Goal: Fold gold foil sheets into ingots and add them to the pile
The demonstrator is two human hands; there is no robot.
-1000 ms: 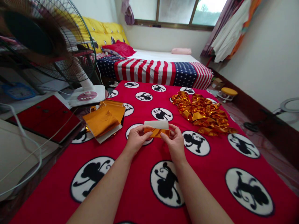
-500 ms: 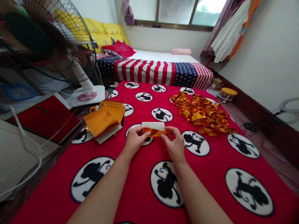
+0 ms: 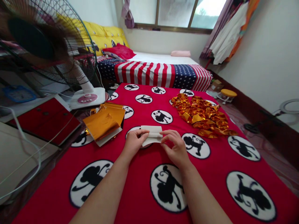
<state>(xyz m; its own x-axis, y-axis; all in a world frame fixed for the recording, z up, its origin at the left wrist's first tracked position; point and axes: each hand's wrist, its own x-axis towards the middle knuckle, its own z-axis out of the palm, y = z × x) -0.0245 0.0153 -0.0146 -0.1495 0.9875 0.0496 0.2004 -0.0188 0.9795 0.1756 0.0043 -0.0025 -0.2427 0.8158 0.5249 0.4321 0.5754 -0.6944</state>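
Paper strip [image 3: 151, 135]: one, white, folded along a crease, held low over a monkey circle on the blanket, between both hands.

Left hand [image 3: 135, 144]: narrow grip, fingers lying across the paper strip's left end, thumb hidden beneath or behind it.

Right hand [image 3: 176, 148]: fingers curled, tips at the paper strip's right end; whether they are gripping it, I cannot tell.

Foil sheets [image 3: 101, 124]: one stack, gold, at least two sheets, on white backing, just left of the paper strip, partly off the blanket's edge.

Foil strips [image 3: 201, 116]: one heap, gold, crumpled, too many to count, right of and beyond the paper strip.

Blanket [image 3: 140, 193]: one, red, printed with over a dozen monkey circles, under the paper strip.

Fan [image 3: 87, 98]: one, standing, white base, well left of the paper strip.
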